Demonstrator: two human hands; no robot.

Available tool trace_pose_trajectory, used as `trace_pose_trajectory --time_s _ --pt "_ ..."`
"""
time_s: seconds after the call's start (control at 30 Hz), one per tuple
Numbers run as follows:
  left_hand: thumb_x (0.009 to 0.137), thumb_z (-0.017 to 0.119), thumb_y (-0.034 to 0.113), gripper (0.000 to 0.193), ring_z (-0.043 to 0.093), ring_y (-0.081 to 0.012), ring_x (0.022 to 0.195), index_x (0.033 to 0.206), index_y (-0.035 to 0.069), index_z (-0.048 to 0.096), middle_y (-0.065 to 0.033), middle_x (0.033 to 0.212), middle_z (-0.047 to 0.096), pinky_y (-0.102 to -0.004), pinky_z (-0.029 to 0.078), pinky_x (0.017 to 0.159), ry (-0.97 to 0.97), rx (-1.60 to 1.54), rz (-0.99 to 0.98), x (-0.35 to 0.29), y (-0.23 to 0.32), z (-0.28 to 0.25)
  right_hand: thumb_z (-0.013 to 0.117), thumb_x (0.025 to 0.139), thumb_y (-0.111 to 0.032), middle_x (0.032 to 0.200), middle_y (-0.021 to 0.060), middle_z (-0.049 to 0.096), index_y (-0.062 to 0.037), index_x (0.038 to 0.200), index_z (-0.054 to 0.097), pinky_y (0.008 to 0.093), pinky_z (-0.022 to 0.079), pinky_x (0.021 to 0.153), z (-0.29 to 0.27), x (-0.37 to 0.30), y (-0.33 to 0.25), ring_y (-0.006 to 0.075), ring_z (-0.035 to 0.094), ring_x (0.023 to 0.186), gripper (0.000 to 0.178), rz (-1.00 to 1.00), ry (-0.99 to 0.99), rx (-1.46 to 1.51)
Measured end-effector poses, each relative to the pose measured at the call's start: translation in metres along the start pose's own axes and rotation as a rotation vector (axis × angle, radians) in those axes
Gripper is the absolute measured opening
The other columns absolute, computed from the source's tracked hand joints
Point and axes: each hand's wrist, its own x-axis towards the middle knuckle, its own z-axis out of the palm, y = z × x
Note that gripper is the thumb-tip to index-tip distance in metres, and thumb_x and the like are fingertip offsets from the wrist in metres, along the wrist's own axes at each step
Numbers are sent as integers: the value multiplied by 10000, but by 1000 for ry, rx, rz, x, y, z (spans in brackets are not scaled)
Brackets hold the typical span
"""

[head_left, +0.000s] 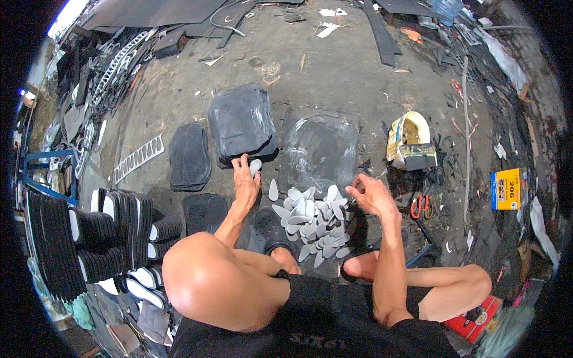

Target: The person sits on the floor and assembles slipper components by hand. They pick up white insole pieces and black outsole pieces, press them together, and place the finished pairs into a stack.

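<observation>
the left hand (245, 179) pinches one pale wedge (255, 166) at the near edge of the dark sheet stack (242, 125) in mid frame. the right hand (370, 194) is curled with fingertips together beside the wedge pile (313, 221); whether it holds a piece, i cannot tell. judging by the full pile, most wedges are left to handle. what is done is unclear. shoe soles (113, 230) at lower left are partly cut off.

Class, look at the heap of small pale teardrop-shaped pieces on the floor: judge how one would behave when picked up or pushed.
The small pale teardrop-shaped pieces look thin and flat, so one is probably light. They lie loosely overlapped, so a push would likely slide and scatter them rather than roll them. The left hand touches one with its fingers alone, suggesting little weight.
</observation>
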Motion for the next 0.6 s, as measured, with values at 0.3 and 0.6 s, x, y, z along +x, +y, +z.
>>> trace_pose_trajectory --time_s 0.3,0.6 --pt "837 803 79 493 650 -207 916 1309 32 667 -95 1050 606 -347 576 816 -198 -577 18 -47 112 -44 575 1111 -481 891 238 701 8 1019 688 459 538 798 31 0 -83 358 678 820 510 -49 74 563" --pt "871 889 141 536 716 -212 949 1360 56 690 -110 1148 742 -352 590 864 -481 -650 97 -56 153 -62 423 1180 -388 849 203 608 25 1062 576 475 478 754 67 -14 -85 325 578 782 457 -171 140 708"
